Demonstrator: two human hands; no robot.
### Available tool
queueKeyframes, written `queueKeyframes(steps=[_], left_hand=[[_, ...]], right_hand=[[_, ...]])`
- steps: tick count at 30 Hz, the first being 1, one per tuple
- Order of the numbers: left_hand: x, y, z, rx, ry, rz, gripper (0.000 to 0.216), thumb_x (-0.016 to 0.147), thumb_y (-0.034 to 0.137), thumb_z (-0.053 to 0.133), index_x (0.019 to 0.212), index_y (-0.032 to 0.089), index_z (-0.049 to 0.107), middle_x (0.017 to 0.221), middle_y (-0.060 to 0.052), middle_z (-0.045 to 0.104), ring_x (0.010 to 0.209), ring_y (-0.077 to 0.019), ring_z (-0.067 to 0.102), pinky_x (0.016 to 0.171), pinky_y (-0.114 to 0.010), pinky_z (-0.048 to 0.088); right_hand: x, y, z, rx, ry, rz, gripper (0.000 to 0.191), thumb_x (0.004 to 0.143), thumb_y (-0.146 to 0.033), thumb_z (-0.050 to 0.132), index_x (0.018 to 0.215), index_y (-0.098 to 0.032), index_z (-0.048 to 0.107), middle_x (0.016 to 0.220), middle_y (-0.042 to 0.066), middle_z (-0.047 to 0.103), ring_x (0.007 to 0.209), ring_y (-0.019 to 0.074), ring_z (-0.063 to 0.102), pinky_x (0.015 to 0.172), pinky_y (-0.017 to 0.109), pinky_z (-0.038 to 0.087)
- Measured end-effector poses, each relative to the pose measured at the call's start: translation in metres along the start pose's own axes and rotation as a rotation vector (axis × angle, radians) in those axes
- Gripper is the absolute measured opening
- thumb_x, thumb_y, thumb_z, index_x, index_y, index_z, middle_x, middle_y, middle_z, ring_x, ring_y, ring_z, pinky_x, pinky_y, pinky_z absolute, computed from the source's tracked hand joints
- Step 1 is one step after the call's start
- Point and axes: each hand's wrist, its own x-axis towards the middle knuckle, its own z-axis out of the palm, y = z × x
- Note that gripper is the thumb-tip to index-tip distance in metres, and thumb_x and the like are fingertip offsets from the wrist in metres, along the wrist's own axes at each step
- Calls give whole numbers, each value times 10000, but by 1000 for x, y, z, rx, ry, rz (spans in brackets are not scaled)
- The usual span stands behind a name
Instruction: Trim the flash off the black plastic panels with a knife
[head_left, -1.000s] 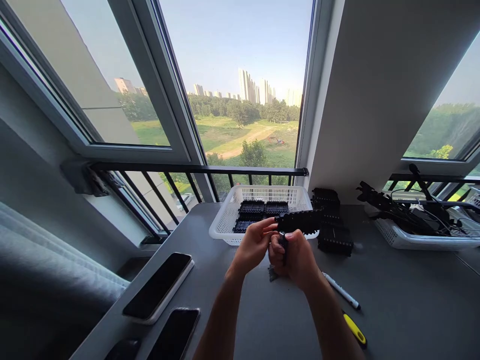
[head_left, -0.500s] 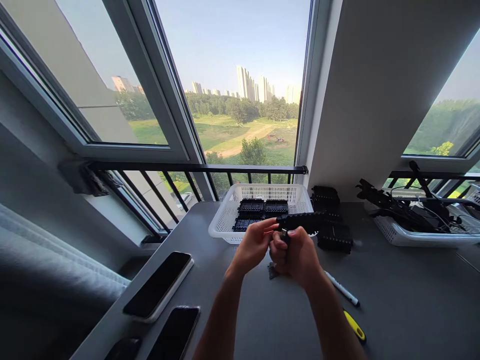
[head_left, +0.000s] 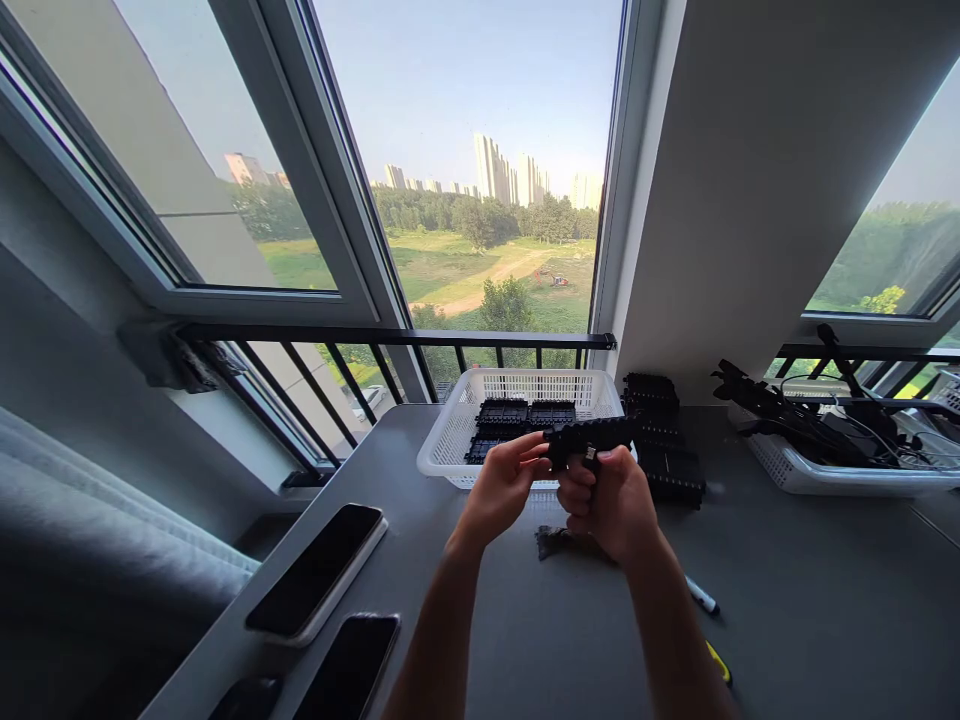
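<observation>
Fingers of my left hand point(head_left: 501, 492) pinch the left end of a black plastic piece point(head_left: 592, 434) with a ridged edge, held up in front of the white basket point(head_left: 439, 455). My right hand point(head_left: 622, 505) is closed just below that piece, around a small dark plug with a metal tip point(head_left: 591, 454), which looks like a USB plug. The tip points up close to the piece; whether they touch I cannot tell. Inside the basket lie several black ridged plastic pieces point(head_left: 502, 411). A dark crumpled scrap point(head_left: 553, 541) lies on the table below my hands.
Black ridged pieces point(head_left: 671, 475) are stacked right of the basket. Farther right, another basket point(head_left: 817, 480) holds black parts and cables. A marker point(head_left: 702, 595) and a yellow-handled tool point(head_left: 718, 662) lie partly behind my right forearm. Two phones point(head_left: 319, 570) rest at left.
My right hand has shifted right and slightly up, and the metal tip shows more clearly. The black piece has moved a little left and tilted. My right forearm now covers more of the marker and yellow-handled tool.
</observation>
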Motion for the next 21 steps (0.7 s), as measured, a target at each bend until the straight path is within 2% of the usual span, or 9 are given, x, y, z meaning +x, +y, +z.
queueKeyframes(steps=[8, 16, 21], left_hand=[[-1, -3, -5, -45, 54, -39, 474, 704, 338, 748, 1110, 112, 657, 931, -111, 737, 811, -251, 713, 829, -481, 582], [0, -8, -6, -92, 128, -59, 520, 634, 341, 795, 1084, 118, 660, 1011, -119, 726, 801, -252, 720, 799, -490, 597], [1, -9, -5, -93, 112, -49, 500, 639, 337, 793, 1076, 130, 671, 970, -103, 733, 795, -250, 720, 795, -480, 598]], right_hand=[[-9, -16, -15, 53, 55, -52, 256, 649, -421, 486, 595, -216, 342, 587, -51, 237, 521, 101, 186, 422, 200, 128], [-18, -29, -28, 93, 140, -180, 271, 677, -419, 486, 612, -222, 312, 601, -48, 232, 528, 110, 210, 421, 199, 151], [-15, -24, -21, 96, 113, -131, 266, 664, -411, 493, 603, -220, 318, 590, -49, 235, 522, 106, 199, 419, 197, 136]])
